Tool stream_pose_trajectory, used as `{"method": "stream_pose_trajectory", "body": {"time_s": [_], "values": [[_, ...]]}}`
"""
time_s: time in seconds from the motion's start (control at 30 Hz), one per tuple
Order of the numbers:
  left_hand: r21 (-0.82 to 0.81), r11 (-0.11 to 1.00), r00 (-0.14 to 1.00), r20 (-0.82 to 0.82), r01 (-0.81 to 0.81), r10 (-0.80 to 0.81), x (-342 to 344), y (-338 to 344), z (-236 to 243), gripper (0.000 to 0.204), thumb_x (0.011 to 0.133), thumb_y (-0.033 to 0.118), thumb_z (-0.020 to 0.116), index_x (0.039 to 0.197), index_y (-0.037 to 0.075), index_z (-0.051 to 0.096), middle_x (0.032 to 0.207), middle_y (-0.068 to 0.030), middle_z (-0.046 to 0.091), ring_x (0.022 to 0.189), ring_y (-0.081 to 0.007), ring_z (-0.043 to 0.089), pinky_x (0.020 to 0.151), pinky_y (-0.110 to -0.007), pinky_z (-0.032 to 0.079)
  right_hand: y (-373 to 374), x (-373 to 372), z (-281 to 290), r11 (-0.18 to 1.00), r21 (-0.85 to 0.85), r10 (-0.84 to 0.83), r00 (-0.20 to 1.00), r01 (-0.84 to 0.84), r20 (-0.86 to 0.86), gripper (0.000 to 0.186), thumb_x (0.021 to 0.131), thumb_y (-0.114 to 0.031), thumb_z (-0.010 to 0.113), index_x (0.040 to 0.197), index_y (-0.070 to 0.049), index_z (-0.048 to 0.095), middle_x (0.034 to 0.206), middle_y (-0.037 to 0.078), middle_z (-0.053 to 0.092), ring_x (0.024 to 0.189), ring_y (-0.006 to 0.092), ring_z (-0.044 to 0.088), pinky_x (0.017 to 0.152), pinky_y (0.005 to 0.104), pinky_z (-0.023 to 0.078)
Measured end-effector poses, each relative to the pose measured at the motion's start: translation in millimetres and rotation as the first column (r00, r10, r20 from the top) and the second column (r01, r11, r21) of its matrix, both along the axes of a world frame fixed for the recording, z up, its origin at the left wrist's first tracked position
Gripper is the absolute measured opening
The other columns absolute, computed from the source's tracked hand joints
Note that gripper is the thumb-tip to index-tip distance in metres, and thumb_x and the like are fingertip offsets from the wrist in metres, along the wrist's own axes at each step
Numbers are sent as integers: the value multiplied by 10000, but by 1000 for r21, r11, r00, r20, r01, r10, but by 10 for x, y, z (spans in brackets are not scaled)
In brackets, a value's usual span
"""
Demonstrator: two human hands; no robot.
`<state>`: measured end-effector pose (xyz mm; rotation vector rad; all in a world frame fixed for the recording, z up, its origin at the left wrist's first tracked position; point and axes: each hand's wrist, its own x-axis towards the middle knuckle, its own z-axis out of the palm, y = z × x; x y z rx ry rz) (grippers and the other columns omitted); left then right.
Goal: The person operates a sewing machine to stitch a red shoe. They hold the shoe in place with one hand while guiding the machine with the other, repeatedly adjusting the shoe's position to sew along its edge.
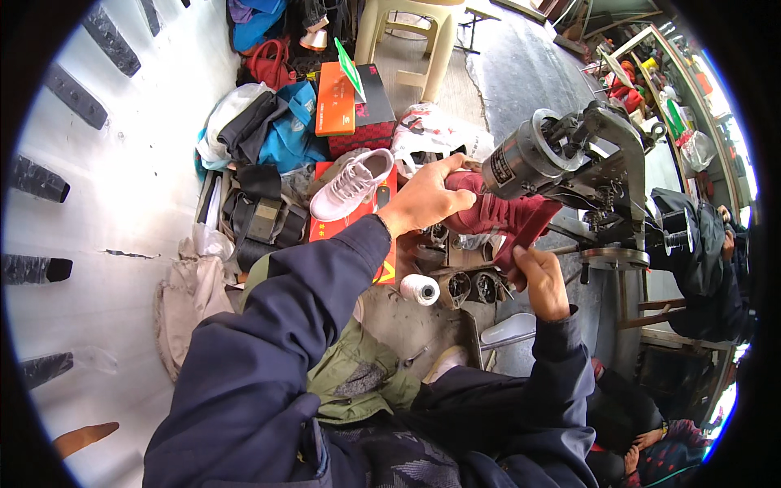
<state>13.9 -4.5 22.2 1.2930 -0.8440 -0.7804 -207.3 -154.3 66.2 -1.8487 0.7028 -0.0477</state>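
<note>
A maroon shoe (480,211) is held under the head of a metal hand-cranked sewing machine (602,163) on the right. My left hand (431,195) grips the shoe at its left end, just left of the machine's dark cylinder. My right hand (537,276) is closed on a raised maroon flap at the shoe's right end, below the machine arm and left of its wheel. Whether this flap is the tongue or another part, I cannot tell. A pale pink sneaker (350,185) sits on an orange-red box (329,236) left of my left hand, and a white thread spool (419,289) lies below.
Stacked boxes (333,98), bags, clothes (285,122) and a cream plastic stool (415,32) stand at the back. A white wall (114,203) runs along the left. Cluttered shelves (683,130) are at the right. Other people's hands (647,439) and dark-clothed bodies show at the right edge.
</note>
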Motion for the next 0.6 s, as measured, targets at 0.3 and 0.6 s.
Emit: {"method": "stream_pose_trajectory", "body": {"time_s": [0.3,0.6], "values": [[64,998,1000,-5,-25,26,7,-34,-123,843,810,250,681,1457,-180,353,1433,-266,527,1341,-267,500,1131,-314,353,-185,121,112,983,107,166,968,-148,-187,359,1006,-267,591,774,-13,693,626,6,609,511,57,518,474,220,379],[71,997,999,26,-21,20,-7,28,-25,659,832,233,700,1368,-96,501,1242,-143,646,1128,-188,589,1007,-303,446,-280,125,106,968,153,-226,955,198,195,362,1008,-279,622,736,-44,667,536,-28,514,435,49,411,425,221,288]]}}
